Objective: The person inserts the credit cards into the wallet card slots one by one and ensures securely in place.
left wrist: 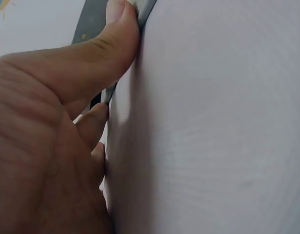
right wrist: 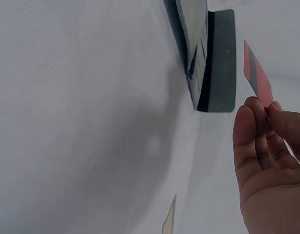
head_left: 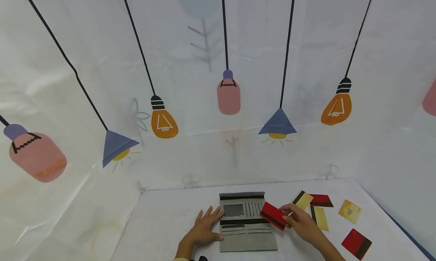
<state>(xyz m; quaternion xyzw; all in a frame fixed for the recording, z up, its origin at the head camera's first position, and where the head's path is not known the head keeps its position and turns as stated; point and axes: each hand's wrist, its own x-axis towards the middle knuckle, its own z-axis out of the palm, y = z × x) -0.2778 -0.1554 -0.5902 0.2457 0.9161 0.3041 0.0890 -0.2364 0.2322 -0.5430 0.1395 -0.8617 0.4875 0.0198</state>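
Observation:
A grey wallet-like folder [head_left: 248, 243] with black bands and printed lines lies opened out on the white table. Along its left edge my left hand [head_left: 203, 230] rests with fingers spread, fingertips and thumb at the border. In the left wrist view the thumb [left wrist: 123, 44] lies over the folder's edge. My right hand [head_left: 303, 222] pinches a red card [head_left: 273, 215] with a dark stripe, overlapping the folder's right side in the head view. From the right wrist, the card [right wrist: 257, 75] stands up between thumb and fingertips, beside the folder's raised grey flap [right wrist: 222, 63].
Right of the folder lie several loose cards: a striped yellow one [head_left: 303, 200], another yellow one [head_left: 321, 218], a red one [head_left: 321, 200], a plain gold one [head_left: 350, 211] and a red one [head_left: 354, 243] near the front. A white sheet printed with lamps [head_left: 229, 98] hangs behind the table.

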